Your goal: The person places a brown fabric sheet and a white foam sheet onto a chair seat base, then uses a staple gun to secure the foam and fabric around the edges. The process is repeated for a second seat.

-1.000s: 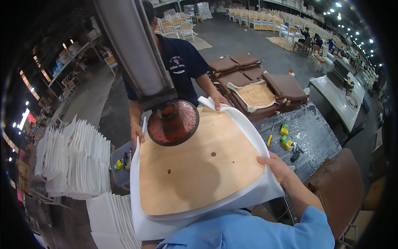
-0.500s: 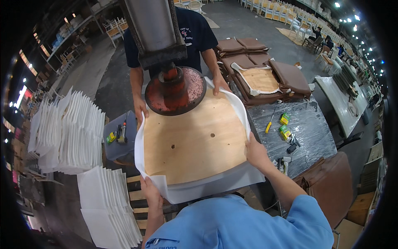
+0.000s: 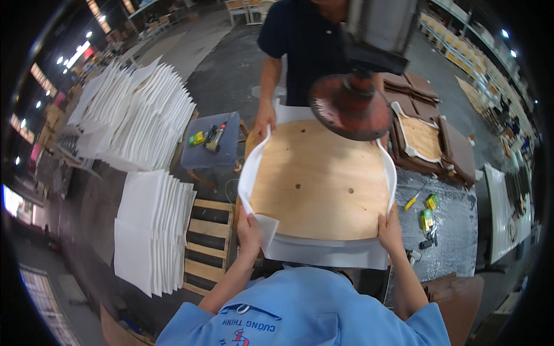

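The wooden panel [image 3: 323, 173] lay on a white sheet [image 3: 329, 252] between the person and a co-worker, a red disc [image 3: 332, 109] hanging over its far right part. The sheet stood turned up along the left and right sides, while its near edge spread out unfolded; the folding looked only partly done, with no fastening visible. The left hand [image 3: 249, 233] pinched the sheet between its fingers at the near left corner, the right hand [image 3: 390, 232] its right edge. Brown seats [image 3: 459, 145] were piled at far right, by the plastic-wrapped table [image 3: 453, 259].
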The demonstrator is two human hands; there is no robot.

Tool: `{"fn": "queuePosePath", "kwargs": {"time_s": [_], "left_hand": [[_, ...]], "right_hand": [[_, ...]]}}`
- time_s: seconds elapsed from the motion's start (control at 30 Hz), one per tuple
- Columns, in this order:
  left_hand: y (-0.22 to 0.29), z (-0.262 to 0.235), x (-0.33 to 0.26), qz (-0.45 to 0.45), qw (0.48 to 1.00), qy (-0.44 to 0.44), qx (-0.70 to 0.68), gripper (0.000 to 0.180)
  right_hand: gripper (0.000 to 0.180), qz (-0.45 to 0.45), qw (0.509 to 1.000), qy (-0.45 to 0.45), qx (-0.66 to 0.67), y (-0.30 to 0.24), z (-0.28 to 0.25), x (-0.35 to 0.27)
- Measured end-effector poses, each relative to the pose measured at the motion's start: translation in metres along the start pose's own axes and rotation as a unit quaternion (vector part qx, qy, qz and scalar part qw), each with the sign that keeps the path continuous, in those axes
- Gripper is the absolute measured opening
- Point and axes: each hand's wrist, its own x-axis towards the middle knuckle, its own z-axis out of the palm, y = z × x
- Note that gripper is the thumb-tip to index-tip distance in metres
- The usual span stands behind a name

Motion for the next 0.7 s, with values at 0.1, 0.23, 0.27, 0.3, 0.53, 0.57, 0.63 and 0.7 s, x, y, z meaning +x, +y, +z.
{"fn": "queuePosePath", "kwargs": {"time_s": [0.1, 0.23, 0.27, 0.3, 0.53, 0.57, 0.63, 0.7], "left_hand": [[0.003, 0.006, -0.007, 0.003, 1.0, 0.005, 0.025, 0.056], [0.005, 0.001, -0.015, 0.033, 0.995, 0.011, 0.091, 0.056], [0.007, 0.001, -0.015, 0.032, 0.994, 0.006, 0.105, 0.056], [0.008, 0.0, -0.016, 0.032, 0.992, -0.002, 0.118, 0.056], [0.003, 0.002, -0.014, 0.116, 0.976, -0.016, 0.186, 0.057], [0.004, 0.003, -0.015, 0.121, 0.973, -0.021, 0.195, 0.058], [0.0, -0.001, -0.016, 0.126, 0.966, -0.019, 0.223, 0.059], [0.005, 0.002, -0.017, 0.121, 0.965, -0.036, 0.23, 0.058]], "right_hand": [[0.071, 0.004, 1.0, 0.009, -0.008, 0.028, 0.009, 0.002], [0.07, 0.017, 1.0, 0.004, 0.019, 0.036, 0.02, 0.002], [0.071, 0.016, 1.0, 0.01, 0.008, 0.035, 0.019, 0.0], [0.072, 0.016, 1.0, 0.016, -0.003, 0.034, 0.019, -0.001], [0.075, 0.044, 0.992, 0.009, -0.121, 0.023, 0.02, -0.003], [0.075, 0.055, 0.99, 0.004, -0.128, 0.02, 0.019, -0.001], [0.076, 0.067, 0.989, -0.014, -0.134, 0.012, 0.018, 0.002], [0.077, 0.081, 0.987, -0.03, -0.138, 0.012, 0.015, 0.002]]}}
